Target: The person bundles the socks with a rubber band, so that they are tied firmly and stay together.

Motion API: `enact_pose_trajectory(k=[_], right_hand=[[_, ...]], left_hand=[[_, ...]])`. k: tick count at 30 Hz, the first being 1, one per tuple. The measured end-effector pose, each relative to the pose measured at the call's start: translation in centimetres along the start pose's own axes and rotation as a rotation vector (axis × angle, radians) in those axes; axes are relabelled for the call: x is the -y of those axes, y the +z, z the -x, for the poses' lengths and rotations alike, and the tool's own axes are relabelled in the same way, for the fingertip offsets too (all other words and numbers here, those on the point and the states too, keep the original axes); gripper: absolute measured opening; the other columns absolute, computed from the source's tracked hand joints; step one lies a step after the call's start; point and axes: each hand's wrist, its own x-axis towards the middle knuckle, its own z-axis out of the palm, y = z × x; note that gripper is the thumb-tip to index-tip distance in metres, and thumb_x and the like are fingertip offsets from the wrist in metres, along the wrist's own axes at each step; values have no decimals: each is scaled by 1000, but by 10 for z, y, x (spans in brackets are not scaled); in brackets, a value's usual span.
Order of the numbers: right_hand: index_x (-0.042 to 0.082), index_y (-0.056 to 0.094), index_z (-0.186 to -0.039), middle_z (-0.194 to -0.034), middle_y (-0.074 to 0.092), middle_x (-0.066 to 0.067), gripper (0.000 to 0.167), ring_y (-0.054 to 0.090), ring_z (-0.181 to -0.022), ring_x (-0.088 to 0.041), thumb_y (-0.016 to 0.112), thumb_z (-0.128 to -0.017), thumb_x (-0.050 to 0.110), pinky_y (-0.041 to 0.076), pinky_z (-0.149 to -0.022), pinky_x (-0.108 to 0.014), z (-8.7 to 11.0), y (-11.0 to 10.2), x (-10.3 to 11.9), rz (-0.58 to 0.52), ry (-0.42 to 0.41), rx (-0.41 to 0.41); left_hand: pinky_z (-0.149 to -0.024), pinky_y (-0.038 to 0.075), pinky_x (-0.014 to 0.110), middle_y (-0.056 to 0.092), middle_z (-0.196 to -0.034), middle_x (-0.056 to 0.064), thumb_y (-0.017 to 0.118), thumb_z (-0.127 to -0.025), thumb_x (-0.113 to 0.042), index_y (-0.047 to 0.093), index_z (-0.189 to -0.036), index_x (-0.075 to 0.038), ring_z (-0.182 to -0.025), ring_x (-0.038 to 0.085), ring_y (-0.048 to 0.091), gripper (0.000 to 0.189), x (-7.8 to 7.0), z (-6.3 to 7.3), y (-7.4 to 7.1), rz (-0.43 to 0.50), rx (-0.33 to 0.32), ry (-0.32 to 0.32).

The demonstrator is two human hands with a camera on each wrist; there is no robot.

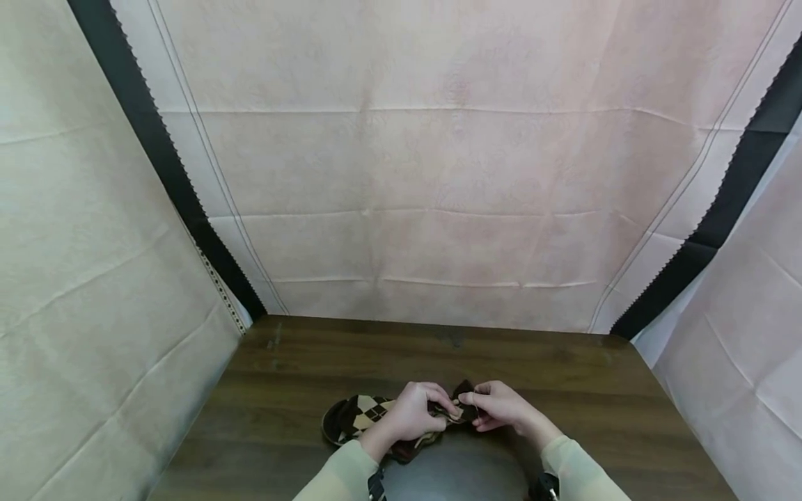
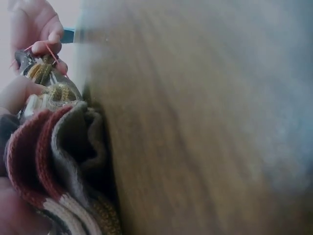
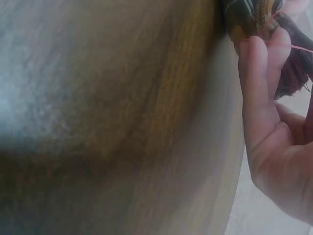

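Observation:
A knitted piece (image 1: 370, 412) with a dark and cream diamond pattern lies across the near part of the table. My left hand (image 1: 413, 410) grips its bunched middle. Maroon and grey knit folds (image 2: 46, 147) bulge beside that hand in the left wrist view. At the piece's narrow gathered end, my right hand (image 1: 501, 405) pinches a thin red thread (image 3: 301, 48) between fingertips. The thread passes around the gathered neck, and a dark frayed end (image 3: 293, 81) sticks out beyond it. Part of the neck is hidden by fingers.
The brown wood-grain table (image 1: 301, 369) has rounded far corners. Pale creased fabric (image 1: 438, 174) hangs behind it and along both sides, with black strips (image 1: 702, 236) at the corners. A grey rounded surface (image 1: 451, 470) lies between the forearms at the near edge.

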Motion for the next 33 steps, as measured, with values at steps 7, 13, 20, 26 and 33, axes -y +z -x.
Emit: enact_pose_trajectory(k=[7,13,20,26,33], right_hand=[[-15,57,-133,-96,67,-18,53,71,-64,-23,73,-98,22,65,-62,-40,2,10,-2,55,-70,-91],[-8,66,-117,-101,65,-19,36,72,-63,-27,76,-95,19,64,-59,-41,3,15,1,121,-97,-160],[3,67,-96,-89,67,-12,21,72,-58,-24,76,-90,21,63,-55,-37,1,21,1,253,-105,-208],[8,67,-95,-79,69,-5,23,67,-53,-20,74,-88,28,59,-51,-35,0,26,4,410,-106,-247],[11,68,-93,-67,66,-1,21,65,-51,-19,74,-86,30,54,-49,-35,0,27,9,497,-111,-256]], left_hand=[[-85,57,24,74,-102,-12,84,-92,-12,84,-102,-20,-96,3,68,13,-2,0,-4,122,1,-62],[-76,59,30,76,-95,-5,80,-98,-25,84,-103,-13,-83,12,70,14,-18,-13,-11,296,-113,-265],[-67,57,32,75,-89,-4,83,-96,-27,85,-95,-17,-77,16,68,10,-33,-31,-13,270,-143,-394],[-70,57,33,75,-91,-4,84,-95,-25,85,-93,-16,-80,14,68,9,-33,-31,-12,249,-146,-423],[-73,58,35,74,-92,-5,88,-90,-29,86,-88,-16,-84,13,66,14,-32,-31,-16,190,-94,-459]])
